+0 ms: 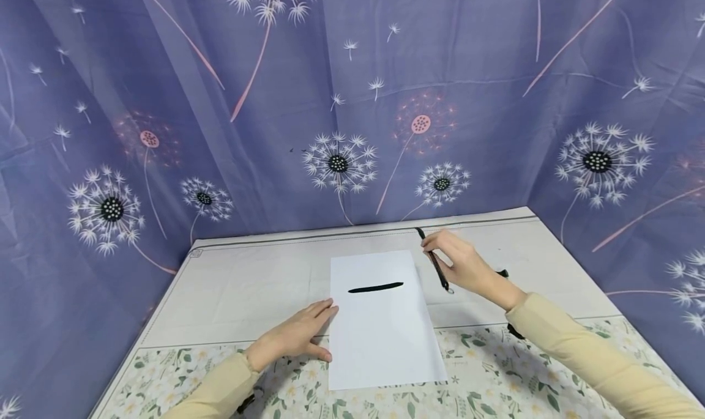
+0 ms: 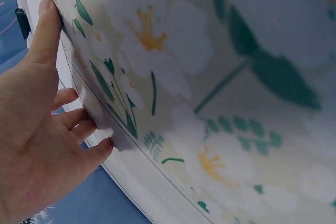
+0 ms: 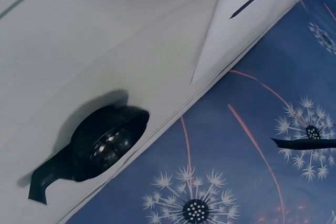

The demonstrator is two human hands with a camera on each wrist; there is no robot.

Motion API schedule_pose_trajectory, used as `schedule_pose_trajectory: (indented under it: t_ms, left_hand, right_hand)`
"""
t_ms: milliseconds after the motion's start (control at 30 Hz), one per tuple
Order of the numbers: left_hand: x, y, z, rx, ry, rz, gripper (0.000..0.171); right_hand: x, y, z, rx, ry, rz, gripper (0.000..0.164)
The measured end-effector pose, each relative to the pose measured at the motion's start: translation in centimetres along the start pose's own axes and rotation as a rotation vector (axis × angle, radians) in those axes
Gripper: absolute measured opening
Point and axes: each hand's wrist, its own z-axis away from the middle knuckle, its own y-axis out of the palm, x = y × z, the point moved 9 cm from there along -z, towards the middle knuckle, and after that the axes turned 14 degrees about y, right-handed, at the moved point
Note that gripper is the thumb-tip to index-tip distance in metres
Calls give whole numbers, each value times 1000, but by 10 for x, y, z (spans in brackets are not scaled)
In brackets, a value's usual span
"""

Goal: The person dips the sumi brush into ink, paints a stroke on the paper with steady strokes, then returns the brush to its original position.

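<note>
A white sheet of paper (image 1: 380,345) lies on the table, with one thick black stroke (image 1: 376,287) across its upper part. My left hand (image 1: 300,333) rests at the sheet's left edge, fingers extended; the left wrist view shows the same hand (image 2: 47,124) with its thumb spread. Right of the paper, my right hand (image 1: 454,260) pinches a black writing brush (image 1: 439,272), its dark tip pointing away and a small loop at its near end. The brush tip (image 3: 304,144) also shows in the right wrist view, where the hand itself is out of sight.
A glossy black ladle-shaped dish (image 3: 107,142) sits on the table, mostly hidden behind my right wrist in the head view. The table cover (image 1: 264,272) is white, floral toward the front. Purple dandelion curtains (image 1: 275,180) enclose the back and sides.
</note>
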Motion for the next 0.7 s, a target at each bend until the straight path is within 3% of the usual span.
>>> schedule_pose_trajectory:
  t_ms: [133, 333, 700]
  left_hand:
    - [0, -1, 0, -5, 2, -2, 100]
    - [1, -1, 0, -4, 2, 1, 100]
    - [2, 0, 0, -2, 5, -1, 101]
  right_hand:
    - [6, 0, 4, 14, -58, 53, 28]
    - [10, -5, 9, -51, -151, 100, 28]
    - [12, -5, 19, -35, -222, 147, 26]
